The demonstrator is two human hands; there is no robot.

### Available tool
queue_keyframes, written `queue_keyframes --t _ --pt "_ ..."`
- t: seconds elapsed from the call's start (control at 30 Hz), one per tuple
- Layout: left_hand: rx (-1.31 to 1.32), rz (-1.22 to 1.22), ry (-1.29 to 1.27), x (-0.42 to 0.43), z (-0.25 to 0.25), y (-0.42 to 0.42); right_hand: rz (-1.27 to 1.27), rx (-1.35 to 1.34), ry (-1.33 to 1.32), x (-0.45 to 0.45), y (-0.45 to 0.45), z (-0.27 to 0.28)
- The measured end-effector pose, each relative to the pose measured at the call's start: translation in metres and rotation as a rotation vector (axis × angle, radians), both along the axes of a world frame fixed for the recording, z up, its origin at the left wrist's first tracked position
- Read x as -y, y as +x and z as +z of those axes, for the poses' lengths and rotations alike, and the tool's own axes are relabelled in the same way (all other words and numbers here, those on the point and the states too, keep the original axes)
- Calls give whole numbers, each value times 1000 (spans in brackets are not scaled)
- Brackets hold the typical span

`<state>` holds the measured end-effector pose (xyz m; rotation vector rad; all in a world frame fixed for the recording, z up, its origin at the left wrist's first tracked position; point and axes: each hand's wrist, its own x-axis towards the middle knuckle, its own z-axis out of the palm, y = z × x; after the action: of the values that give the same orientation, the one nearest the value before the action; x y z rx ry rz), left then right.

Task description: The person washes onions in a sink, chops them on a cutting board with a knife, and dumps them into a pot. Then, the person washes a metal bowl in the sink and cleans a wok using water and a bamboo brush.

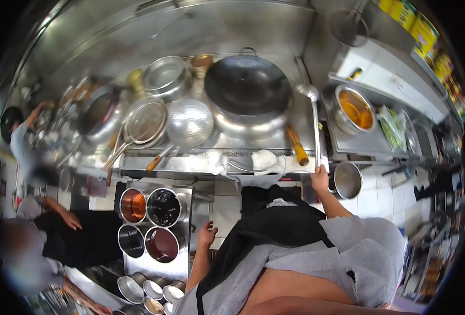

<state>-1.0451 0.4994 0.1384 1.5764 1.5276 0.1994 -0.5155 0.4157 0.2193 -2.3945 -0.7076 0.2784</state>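
Note:
My right hand (320, 178) is closed round the lower end of a long-handled metal ladle (315, 121), whose bowl rests up by the right side of the stove. To the left of the ladle is a large black wok (248, 86) on the burner. A brush with a yellow handle (297, 146) lies between the wok and the ladle. My left hand (207, 234) hangs low near the sauce cart, fingers loosely bent and apart, holding nothing. White cloths (264, 160) lie on the stove's front edge.
Strainers (146, 122) and a perforated ladle (190, 123) lie left of the wok. Sauce pots (164, 244) stand on a steel cart (182, 268). An orange-filled pot (354, 107) and bagged greens (392, 127) are at right. Co-workers are at left, one with a hand (71, 219) beside the cart.

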Motion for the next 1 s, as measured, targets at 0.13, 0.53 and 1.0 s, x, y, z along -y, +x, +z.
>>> queue_keyframes --t 0.13,0.53,1.0 --pt "-11 0 -65 34 -34 -17 307 -471 512 -114 -14 125" --pt "103 347 -191 75 -17 0 969 -904 581 -494 -172 257" --pt "90 716 -349 129 19 27 1074 -472 327 -547 -122 243"
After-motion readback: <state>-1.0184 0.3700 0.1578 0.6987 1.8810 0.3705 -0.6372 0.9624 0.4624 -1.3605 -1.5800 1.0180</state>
